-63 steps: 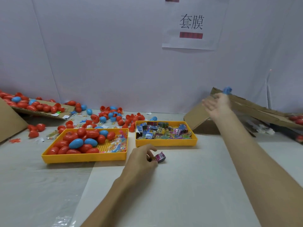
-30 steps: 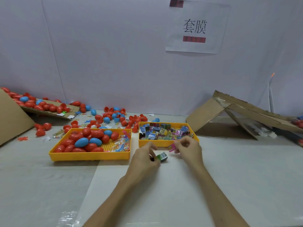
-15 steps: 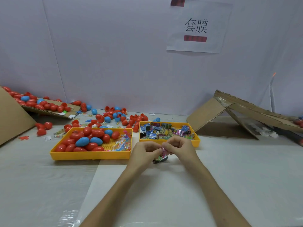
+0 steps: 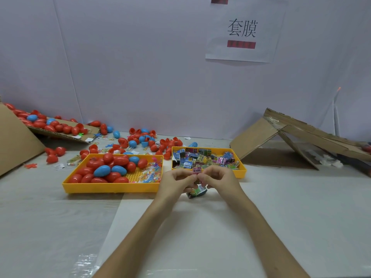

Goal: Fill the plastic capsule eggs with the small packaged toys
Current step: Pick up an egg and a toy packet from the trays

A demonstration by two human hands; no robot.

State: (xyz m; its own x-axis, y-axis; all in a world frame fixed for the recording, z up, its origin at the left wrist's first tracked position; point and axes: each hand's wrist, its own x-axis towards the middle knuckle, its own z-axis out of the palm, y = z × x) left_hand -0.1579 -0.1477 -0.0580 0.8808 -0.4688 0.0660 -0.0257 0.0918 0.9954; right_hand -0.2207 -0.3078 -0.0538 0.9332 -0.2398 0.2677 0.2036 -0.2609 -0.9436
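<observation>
Both hands meet over the middle of the bench [image 4: 200,237], on the near side of two yellow trays. The left hand [image 4: 176,183] and right hand [image 4: 218,181] each pinch the same small pink packet [image 4: 196,170] between thumb and fingertips: both grips closed on it, with the packet held up off the bench. A second packet [image 4: 197,192], green and dark, lies on the bench directly under the hands. Neither hand holds an egg.

The right tray [image 4: 242,170] holds a heap of packaged toys [image 4: 200,159] — plenty left. The left tray [image 4: 112,190] holds closed red and blue eggs [image 4: 104,170]; whether any is filled cannot be told. More loose eggs [image 4: 140,140] and open halves lie scattered on the far bench, and others sit on a cardboard sheet [image 4: 60,132] at far left.

Judgement: one cycle is at its start, with a toy in hand and no capsule chosen or opened. The bulk of the job looks undone.
</observation>
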